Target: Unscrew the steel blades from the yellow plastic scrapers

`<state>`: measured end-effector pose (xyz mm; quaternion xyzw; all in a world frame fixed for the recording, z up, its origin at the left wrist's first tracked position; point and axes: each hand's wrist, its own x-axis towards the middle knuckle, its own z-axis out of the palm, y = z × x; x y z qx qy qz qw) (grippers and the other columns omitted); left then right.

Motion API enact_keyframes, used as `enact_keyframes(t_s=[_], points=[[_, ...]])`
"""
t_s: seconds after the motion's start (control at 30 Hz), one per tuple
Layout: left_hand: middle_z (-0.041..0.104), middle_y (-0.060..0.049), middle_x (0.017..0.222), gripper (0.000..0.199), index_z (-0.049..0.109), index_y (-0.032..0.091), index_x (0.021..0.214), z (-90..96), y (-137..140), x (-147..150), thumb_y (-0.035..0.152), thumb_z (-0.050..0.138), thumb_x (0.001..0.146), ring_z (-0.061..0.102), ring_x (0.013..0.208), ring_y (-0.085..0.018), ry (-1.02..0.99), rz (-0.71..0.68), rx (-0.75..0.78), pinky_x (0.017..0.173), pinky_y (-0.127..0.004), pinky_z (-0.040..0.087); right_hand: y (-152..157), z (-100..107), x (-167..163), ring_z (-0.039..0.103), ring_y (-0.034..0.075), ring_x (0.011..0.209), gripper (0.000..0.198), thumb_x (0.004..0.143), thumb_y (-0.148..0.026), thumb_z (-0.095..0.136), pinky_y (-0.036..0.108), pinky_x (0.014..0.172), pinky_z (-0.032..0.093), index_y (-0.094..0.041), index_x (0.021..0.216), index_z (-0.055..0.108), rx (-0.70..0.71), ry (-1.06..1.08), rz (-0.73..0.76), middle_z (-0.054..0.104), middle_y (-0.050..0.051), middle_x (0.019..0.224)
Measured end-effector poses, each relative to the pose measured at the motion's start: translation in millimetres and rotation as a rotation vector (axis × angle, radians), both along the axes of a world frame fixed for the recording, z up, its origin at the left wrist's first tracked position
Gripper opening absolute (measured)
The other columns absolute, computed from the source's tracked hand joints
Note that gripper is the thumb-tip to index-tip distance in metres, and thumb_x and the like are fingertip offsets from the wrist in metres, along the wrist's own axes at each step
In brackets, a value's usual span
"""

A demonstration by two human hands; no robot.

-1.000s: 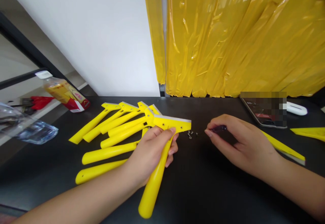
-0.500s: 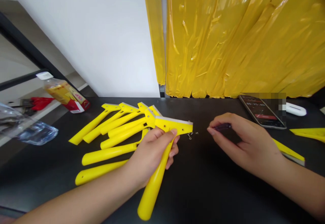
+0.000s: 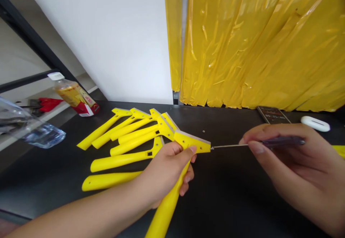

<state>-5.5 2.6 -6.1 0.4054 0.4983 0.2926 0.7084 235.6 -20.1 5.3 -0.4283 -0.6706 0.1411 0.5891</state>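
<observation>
My left hand (image 3: 172, 166) is closed around the neck of a yellow scraper (image 3: 165, 211), its thumb lying on the head just below the blade edge. Two small holes show in that head. Between the thumb and fingers of my right hand (image 3: 299, 162) is a screwdriver (image 3: 283, 142) with a dark purple handle and a thin metal shaft. A small screw (image 3: 212, 148) sits at the shaft's tip, close beside the right end of the scraper head; whether it touches the head I cannot tell. Several more yellow scrapers (image 3: 121, 160) lie fanned out left of my left hand.
A small metal piece (image 3: 203, 131) lies on the black table (image 3: 229, 198) behind the scraper head. At the back right are a phone (image 3: 273, 115) and a white case (image 3: 315, 123). A drink bottle (image 3: 77, 96) and a clear plastic bottle (image 3: 40, 132) are at the left.
My right hand has turned and come nearer, and the screwdriver's shaft now points left with a screw at its tip. My left hand still holds the scraper; the whole view has shifted slightly.
</observation>
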Motion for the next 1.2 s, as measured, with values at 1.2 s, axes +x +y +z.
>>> enact_keyframes(t_s=[1.2], points=[[0.058,0.004,0.077,0.026,0.055,0.02,0.092,6.4,-4.6,5.1,0.035,0.075,0.098,0.044,0.045,-0.005,-0.188,0.034,-0.183,0.035,-0.017,0.036,7.7,5.0,11.5,0.077,0.017,0.077,0.019,0.096,-0.016,0.072,0.023,0.052,0.057,-0.028,0.109,0.064,-0.01,-0.305,0.304,0.077,0.002,0.094]])
